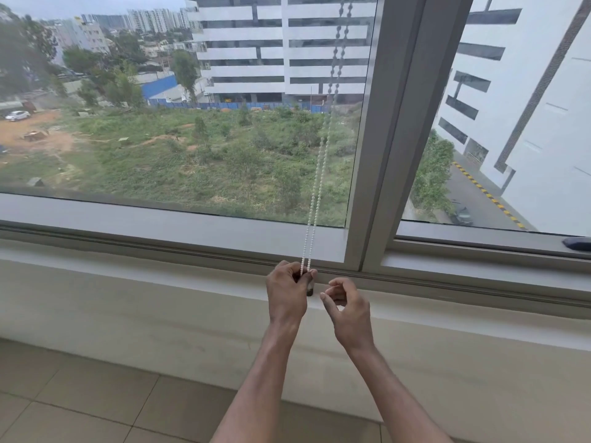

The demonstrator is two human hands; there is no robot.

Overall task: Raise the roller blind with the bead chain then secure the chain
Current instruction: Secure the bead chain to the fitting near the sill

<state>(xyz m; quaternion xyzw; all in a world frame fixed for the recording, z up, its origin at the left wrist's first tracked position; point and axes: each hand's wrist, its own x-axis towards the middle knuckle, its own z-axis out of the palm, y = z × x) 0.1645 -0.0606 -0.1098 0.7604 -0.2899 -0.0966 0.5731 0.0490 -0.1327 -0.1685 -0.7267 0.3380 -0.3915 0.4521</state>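
A white bead chain (pixel 321 167) hangs as two strands in front of the window glass, down to the sill. My left hand (pixel 287 290) is closed on the chain's lower end, at a small dark holder (pixel 310 287) fixed on the ledge below the window frame. My right hand (pixel 347 306) is just right of the holder, fingers curled and apart, holding nothing. The roller blind itself is out of view above the frame's top edge; the glass is uncovered.
A grey vertical mullion (pixel 393 132) stands right of the chain. The pale window ledge (pixel 160 282) runs across below the frame, with a tiled floor (pixel 80 404) beneath. A dark object (pixel 577 243) lies on the sill at far right.
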